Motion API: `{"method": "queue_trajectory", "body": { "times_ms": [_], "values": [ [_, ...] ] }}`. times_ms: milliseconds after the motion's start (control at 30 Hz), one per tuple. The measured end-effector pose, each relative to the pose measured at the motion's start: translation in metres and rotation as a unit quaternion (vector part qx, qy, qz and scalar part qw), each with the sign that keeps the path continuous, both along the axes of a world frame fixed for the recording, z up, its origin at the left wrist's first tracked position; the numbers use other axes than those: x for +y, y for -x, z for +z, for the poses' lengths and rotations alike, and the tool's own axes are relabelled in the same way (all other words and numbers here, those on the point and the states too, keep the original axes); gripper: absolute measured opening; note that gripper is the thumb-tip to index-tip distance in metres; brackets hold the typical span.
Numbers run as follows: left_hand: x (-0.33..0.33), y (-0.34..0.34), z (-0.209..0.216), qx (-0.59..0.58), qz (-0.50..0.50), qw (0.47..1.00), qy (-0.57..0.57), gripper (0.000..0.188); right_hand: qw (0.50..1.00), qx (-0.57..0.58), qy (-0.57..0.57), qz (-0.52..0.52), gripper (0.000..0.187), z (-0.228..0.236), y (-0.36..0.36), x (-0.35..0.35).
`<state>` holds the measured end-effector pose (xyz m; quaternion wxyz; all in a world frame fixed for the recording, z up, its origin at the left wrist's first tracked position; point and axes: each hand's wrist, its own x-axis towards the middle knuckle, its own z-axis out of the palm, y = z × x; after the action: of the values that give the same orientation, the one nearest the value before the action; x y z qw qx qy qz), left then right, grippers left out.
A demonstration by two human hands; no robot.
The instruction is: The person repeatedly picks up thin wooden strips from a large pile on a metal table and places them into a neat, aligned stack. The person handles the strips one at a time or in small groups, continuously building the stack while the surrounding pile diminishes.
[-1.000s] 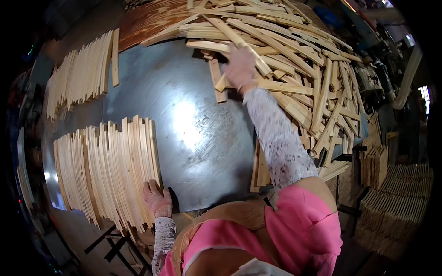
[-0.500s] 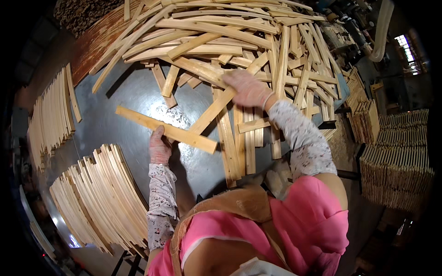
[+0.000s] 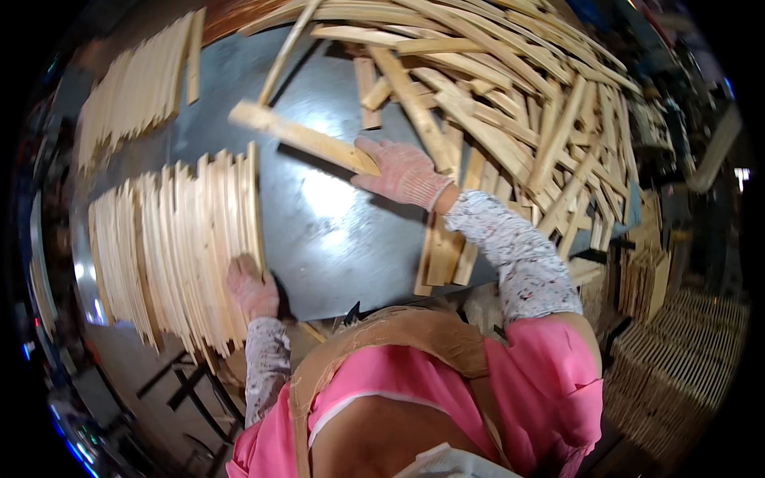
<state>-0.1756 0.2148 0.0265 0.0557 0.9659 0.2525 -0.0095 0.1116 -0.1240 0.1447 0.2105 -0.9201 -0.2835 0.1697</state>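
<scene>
My right hand (image 3: 402, 173), in a pink knit glove, grips one end of a long pale wooden slat (image 3: 299, 136) that lies slanted over the shiny metal table (image 3: 335, 239). My left hand (image 3: 253, 288), also gloved, rests on the near right end of a neat row of slats (image 3: 171, 247) laid side by side at the left. A large loose heap of slats (image 3: 510, 103) covers the table's far right side, just beyond my right hand.
A second tidy row of slats (image 3: 131, 92) lies at the far left of the table. Stacked bundles of slats (image 3: 677, 350) stand off the table's right edge. A dark frame and floor show below the table's near left edge.
My right hand has drawn one slat out of the heap toward the left. My left hand has gone back from the middle of the table to the end of the neat row.
</scene>
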Motion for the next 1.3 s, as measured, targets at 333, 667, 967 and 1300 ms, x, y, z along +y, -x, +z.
{"method": "queue_trajectory", "body": {
  "times_ms": [333, 667, 967, 1300],
  "values": [
    [-0.081, -0.093, 0.037, -0.175, 0.160, 0.750, 0.617, 0.053, 0.987, -0.068, -0.099, 0.104, 0.037, -0.113, 0.010, 0.201],
    [0.042, -0.106, 0.063, -0.198, 0.252, 0.644, 0.695, 0.034, 0.887, 0.099, -0.309, -0.328, 0.048, -0.183, -0.261, 0.276],
    [0.041, -0.088, 0.033, -0.252, 0.250, 0.752, 0.555, 0.046, 0.981, 0.177, 0.007, -0.075, 0.041, -0.125, 0.040, 0.191],
    [-0.036, -0.008, 0.011, 0.023, 0.144, 0.968, 0.206, 0.068, 0.991, -0.043, -0.072, 0.106, 0.036, -0.150, 0.093, 0.128]
  ]
}}
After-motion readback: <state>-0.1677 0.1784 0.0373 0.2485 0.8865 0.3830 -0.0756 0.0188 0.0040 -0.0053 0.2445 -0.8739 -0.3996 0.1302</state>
